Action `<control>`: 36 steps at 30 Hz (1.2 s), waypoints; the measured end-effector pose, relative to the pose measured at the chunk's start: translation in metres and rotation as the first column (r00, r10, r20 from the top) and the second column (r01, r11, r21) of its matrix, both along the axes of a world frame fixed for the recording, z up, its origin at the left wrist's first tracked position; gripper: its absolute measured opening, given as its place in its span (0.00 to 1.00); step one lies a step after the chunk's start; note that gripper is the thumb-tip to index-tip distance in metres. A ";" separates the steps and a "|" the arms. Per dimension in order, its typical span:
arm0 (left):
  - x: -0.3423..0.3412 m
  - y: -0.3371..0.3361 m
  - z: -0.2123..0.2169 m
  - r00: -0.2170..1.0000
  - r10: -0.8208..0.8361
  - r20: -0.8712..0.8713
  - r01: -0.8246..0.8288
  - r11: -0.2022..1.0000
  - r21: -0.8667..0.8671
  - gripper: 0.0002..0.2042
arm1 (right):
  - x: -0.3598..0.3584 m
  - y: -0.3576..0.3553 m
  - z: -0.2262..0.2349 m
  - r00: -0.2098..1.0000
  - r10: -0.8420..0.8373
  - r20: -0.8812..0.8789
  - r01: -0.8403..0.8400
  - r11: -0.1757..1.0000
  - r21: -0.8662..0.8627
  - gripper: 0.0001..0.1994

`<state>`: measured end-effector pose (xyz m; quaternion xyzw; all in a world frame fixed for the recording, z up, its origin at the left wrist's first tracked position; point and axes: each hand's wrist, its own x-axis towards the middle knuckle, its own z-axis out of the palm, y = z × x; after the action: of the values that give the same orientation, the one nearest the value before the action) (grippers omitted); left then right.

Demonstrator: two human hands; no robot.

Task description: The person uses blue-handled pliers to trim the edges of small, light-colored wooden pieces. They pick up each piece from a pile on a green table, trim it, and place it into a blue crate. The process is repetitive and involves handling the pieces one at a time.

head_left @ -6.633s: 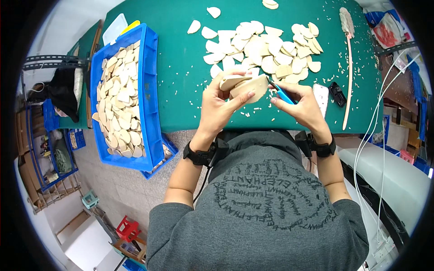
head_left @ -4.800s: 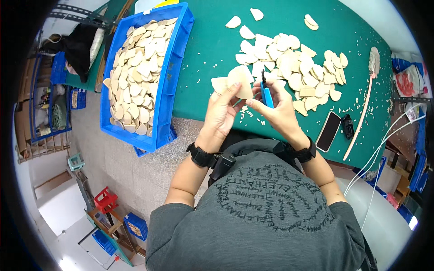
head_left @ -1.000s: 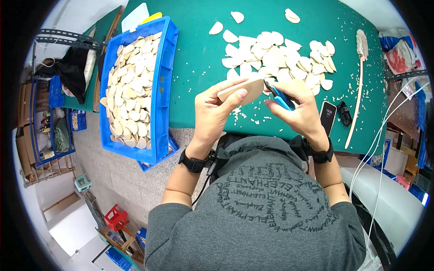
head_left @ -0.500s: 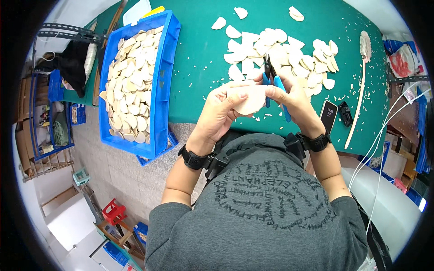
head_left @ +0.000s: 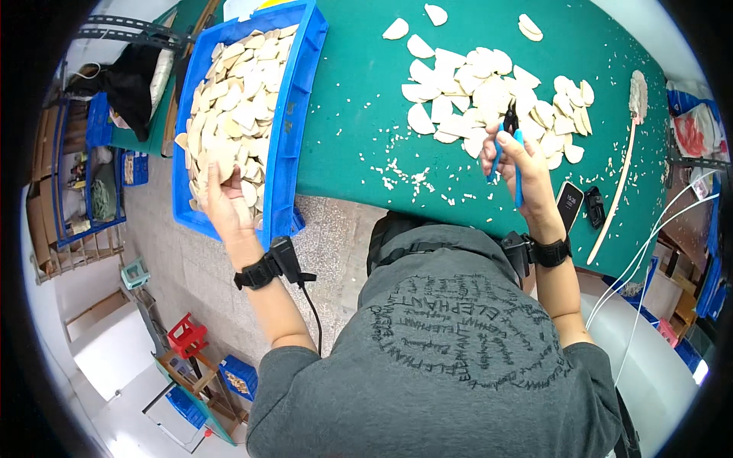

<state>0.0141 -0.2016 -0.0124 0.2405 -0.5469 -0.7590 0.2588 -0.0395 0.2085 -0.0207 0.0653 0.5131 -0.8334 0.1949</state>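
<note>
Phone (head_left: 569, 203) and long stick (head_left: 620, 183) beside right hand (head_left: 523, 164)

The blue crate (head_left: 294, 145) at the upper left of the frame looks like hard, slightly glossy plastic, and the pale wooden pieces (head_left: 233, 114) filling it are matt and unvarnished. The table top (head_left: 359, 114) is a matt green mat, strewn at upper centre with more loose wooden pieces (head_left: 489, 95) and fine pale chips. The cutters (head_left: 508, 145) at centre right have glossy blue plastic handles and dark metal tips. The phone (head_left: 569, 204) at right has a glossy black screen
</note>
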 end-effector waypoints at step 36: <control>-0.022 0.111 0.000 0.544 -0.819 -0.185 0.741 0.364 0.565 0.15 | 0.001 -0.118 0.011 0.970 0.143 -0.199 -0.206 0.916 -0.345 0.20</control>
<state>-0.0076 -0.0901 -0.0122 0.0668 -0.3484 -0.8996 -0.2546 -0.0383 0.0903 -0.0098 -0.0890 0.3687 -0.8954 0.2331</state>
